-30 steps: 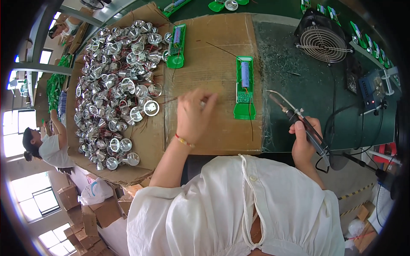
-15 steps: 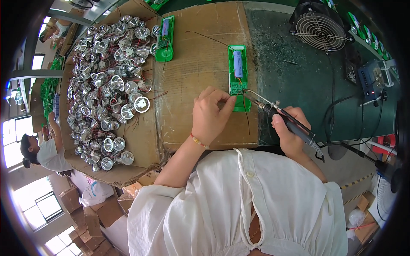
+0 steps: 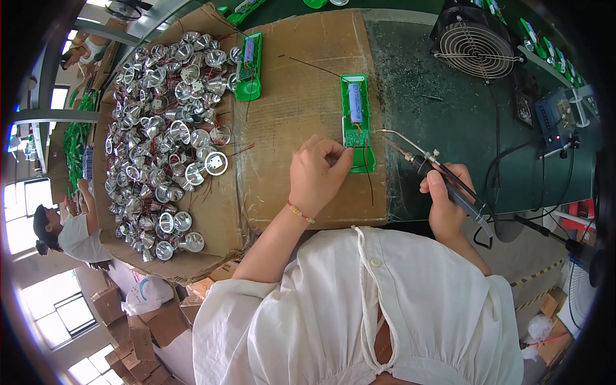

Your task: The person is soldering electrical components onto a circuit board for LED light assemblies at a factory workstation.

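Note:
A green plastic housing (image 3: 363, 162) lies upright on the cardboard in front of me, holding a lilac battery cell (image 3: 355, 104) and a small green circuit board (image 3: 357, 137). Dark wires trail from its top and lower end. My left hand (image 3: 317, 168) is closed in a pinch at the housing's lower left edge; whatever sits between thumb and forefinger is hidden. My right hand (image 3: 448, 192) grips a soldering iron (image 3: 449, 187) with a thin bent metal tube fixed alongside it. The iron's tip and the tube's end are just right of the board, apart from it.
At left stands a cardboard box (image 3: 221, 255) full of silvery reflector cups (image 3: 180, 131) with wires. Another green housing (image 3: 248, 86) lies beside it. A fan with a wire guard (image 3: 478, 48) and a blue control unit (image 3: 557, 122) with cables occupy the right. Another person sits far left.
My right hand has drawn the soldering iron back to the right, so its tip is off the circuit board. My left hand keeps its pinch in nearly the same place.

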`<state>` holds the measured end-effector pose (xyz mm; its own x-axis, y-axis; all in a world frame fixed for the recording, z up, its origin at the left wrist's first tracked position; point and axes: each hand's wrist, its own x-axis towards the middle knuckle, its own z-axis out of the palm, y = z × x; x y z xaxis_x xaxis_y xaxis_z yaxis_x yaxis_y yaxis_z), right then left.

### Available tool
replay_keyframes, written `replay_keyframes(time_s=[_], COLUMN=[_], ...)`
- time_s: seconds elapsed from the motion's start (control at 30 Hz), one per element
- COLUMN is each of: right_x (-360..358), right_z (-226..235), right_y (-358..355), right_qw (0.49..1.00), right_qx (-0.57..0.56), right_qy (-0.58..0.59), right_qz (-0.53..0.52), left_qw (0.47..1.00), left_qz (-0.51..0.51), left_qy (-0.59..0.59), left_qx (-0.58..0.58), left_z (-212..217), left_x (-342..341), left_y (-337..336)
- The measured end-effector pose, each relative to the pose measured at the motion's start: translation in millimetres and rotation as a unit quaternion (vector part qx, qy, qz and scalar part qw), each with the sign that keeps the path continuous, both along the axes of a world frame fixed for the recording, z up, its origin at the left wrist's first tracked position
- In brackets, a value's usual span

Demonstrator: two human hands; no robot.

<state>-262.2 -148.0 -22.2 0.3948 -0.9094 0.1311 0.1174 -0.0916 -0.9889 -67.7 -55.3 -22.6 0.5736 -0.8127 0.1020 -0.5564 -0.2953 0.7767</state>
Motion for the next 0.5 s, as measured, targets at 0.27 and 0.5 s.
replay_keyframes(time_s=[0.27, 0.5], right_x=[-3, -2], right_z=[1, -2], right_y=[2, 3], right_qw=[1.0, 1.0], right_qx=[0.014, 0.003], right_qy=[0.002, 0.007], right_qz=[-0.009, 0.002], left_qw=[0.994, 0.977], left_qz=[-0.038, -0.005], left_qy=[-0.066, -0.205], left_qx=[-0.075, -0.064], left_z=[11, 3], left_x=[-4, -1], left_y=[7, 1])
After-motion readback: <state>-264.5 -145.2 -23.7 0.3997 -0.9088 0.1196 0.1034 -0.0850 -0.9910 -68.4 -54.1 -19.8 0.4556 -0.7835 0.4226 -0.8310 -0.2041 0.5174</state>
